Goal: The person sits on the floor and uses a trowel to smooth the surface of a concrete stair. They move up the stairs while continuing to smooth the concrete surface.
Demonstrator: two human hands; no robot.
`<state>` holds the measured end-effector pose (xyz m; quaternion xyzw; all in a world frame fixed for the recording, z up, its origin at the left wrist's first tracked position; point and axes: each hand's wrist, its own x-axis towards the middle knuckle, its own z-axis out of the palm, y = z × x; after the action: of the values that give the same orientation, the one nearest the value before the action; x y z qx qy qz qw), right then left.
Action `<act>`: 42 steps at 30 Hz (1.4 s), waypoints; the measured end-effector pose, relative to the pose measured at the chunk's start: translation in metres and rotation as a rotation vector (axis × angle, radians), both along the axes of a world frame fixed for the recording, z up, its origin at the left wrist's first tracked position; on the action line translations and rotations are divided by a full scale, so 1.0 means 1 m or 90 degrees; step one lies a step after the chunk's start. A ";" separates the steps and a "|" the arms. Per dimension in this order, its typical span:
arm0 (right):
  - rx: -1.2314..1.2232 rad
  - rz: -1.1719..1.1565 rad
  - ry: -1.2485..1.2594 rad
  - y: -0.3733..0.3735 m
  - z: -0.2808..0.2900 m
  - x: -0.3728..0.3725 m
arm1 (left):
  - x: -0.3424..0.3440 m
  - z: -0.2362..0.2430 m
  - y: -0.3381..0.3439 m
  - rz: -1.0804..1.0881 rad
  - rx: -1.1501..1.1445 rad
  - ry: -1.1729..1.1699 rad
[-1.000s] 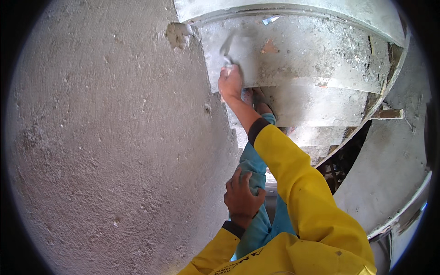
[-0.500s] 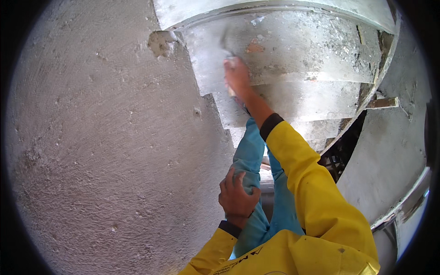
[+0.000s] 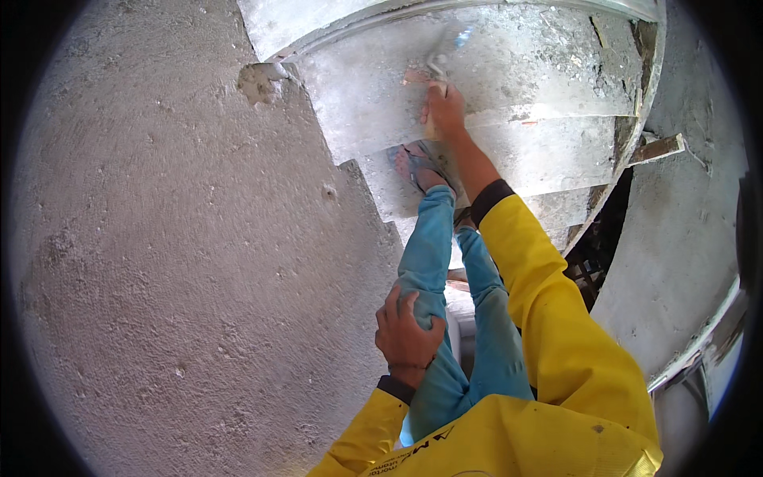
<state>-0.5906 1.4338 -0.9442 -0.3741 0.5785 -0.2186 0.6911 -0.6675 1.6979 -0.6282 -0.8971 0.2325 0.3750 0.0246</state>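
Note:
My right hand (image 3: 445, 110) is closed round the pale handle of a trowel (image 3: 436, 65), low over a grey concrete stair step (image 3: 358, 107). The trowel's bent metal neck shows beyond my fist, while its blade is smeared by motion. Near the neck, a reddish patch (image 3: 416, 76) marks the step. My left hand (image 3: 408, 334) grips my left knee (image 3: 425, 298), fingers curled over the blue trouser leg. My left foot (image 3: 413, 163), in a sandal, stands on the step just below my right hand.
A rough plastered wall (image 3: 191, 238) fills the left side, with a broken hollow (image 3: 258, 83) by the upper step. Curving steps drop toward me. At the right, a wood piece (image 3: 658, 149) juts from the stair's edge above a dark gap (image 3: 604, 246). Crumbly debris (image 3: 576, 62) lies on the step.
My right hand has swept the trowel to the right and slightly away across the step, uncovering my left foot. My left hand stays on the knee. The view has shifted a little.

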 end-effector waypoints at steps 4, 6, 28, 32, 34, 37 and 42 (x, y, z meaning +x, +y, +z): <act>-0.152 0.248 0.021 0.044 0.018 0.018 | -0.008 -0.001 0.002 -0.016 0.020 -0.004; -0.139 0.368 0.048 0.057 0.018 0.025 | -0.011 -0.002 0.005 -0.027 0.018 -0.006; -0.078 0.132 0.269 0.102 0.031 -0.062 | -0.037 -0.010 0.020 -0.067 0.013 -0.059; -0.110 0.105 0.177 0.128 0.043 -0.066 | -0.043 -0.008 0.021 -0.070 0.037 -0.069; -0.170 0.331 0.124 0.136 0.038 -0.062 | -0.044 -0.012 0.017 -0.082 0.027 -0.058; -0.116 0.478 0.177 0.134 0.025 -0.063 | -0.049 -0.016 0.017 -0.083 -0.001 -0.052; -0.092 0.200 0.242 0.137 0.040 -0.097 | -0.050 -0.009 0.022 -0.064 0.071 -0.055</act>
<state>-0.6881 1.5710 -0.9046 -0.5422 0.6154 -0.0752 0.5671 -0.7176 1.7203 -0.6375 -0.8968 0.2549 0.3463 0.1039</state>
